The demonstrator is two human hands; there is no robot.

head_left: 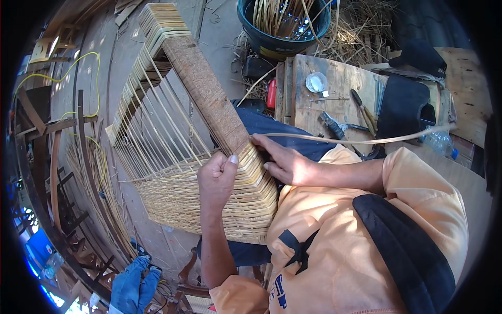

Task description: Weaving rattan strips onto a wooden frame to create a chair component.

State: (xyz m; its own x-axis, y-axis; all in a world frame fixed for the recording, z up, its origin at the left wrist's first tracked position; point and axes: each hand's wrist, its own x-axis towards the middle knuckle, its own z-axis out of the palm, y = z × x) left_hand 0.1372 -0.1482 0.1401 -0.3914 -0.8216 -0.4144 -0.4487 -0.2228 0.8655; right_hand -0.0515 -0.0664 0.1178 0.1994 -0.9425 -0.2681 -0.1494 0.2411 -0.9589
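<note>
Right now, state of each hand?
Left hand: shut, thumb up, gripping the woven cane panel.
Right hand: fingers pinching the loose cane strand.

I see a pale straw-yellow woven cane panel (209, 201), its lower part a tight basket-weave of cream and tan strips, its upper part bare parallel yellow strands. Along its right edge runs a rough brown wooden frame rail (204, 91), mottled grey-brown. Above the panel sits a dark teal round plastic bucket (282, 44) with a yellow band, filled with beige cane strips. Right of the panel, the light orange short-sleeved shirt (345, 246) carries a black strap and a blue printed mark. A worn tan plywood board (340, 83) right of the rail holds a red cylinder (271, 94). Below the panel lie blue denim trousers (133, 285).
</note>
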